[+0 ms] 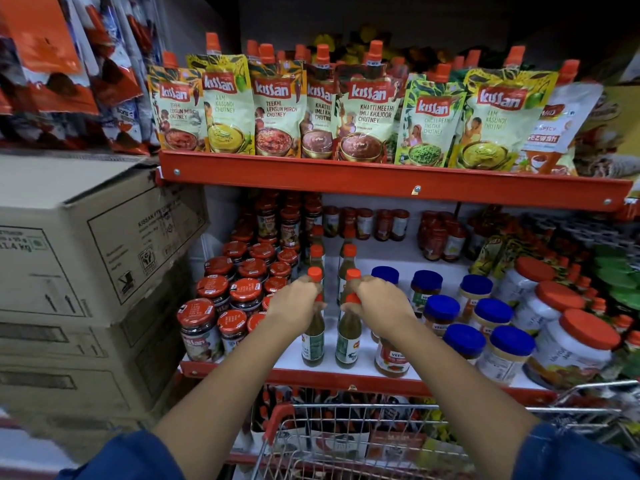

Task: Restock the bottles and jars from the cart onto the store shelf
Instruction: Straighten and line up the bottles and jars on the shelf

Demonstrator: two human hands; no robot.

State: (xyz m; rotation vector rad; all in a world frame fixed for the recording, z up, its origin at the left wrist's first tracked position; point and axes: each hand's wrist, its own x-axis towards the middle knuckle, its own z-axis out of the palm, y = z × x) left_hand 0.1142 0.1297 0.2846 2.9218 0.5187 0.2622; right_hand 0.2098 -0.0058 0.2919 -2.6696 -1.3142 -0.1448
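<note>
Currently mid-placement, both hands on the middle shelf (346,374) at once. Far left: stacked cardboard cartons (97,258), not in play. Next, the block of red-lidded Kissan jars (239,289), roughly fourteen lids countable, more hidden at the back. Left hand (294,304) is clamped around the neck of a green sauce bottle (313,341); that bottle stands upright near the shelf's front edge. A second red cap pokes up just beyond the knuckles, so the hand may be holding two; can't tell. Right hand (379,303) is closed the same way on another green sauce bottle (348,344), just beside the first, also upright near the front edge. Again a cap shows past the fingers. Behind them, about three more of the same bottles run back in two rows. Right of the hands: blue-lidded jars (464,337), about eight, then three big white tubs with orange lids (571,344). Top shelf holds eight Kissan chutney pouches (367,116) in front. Wire cart (346,441) sits below, more stock in it, blurred.

Judgement: bottles look seated. Next move calls for releasing both cleanly without tipping these tall narrow bottles, then going back down to the cart.
</note>
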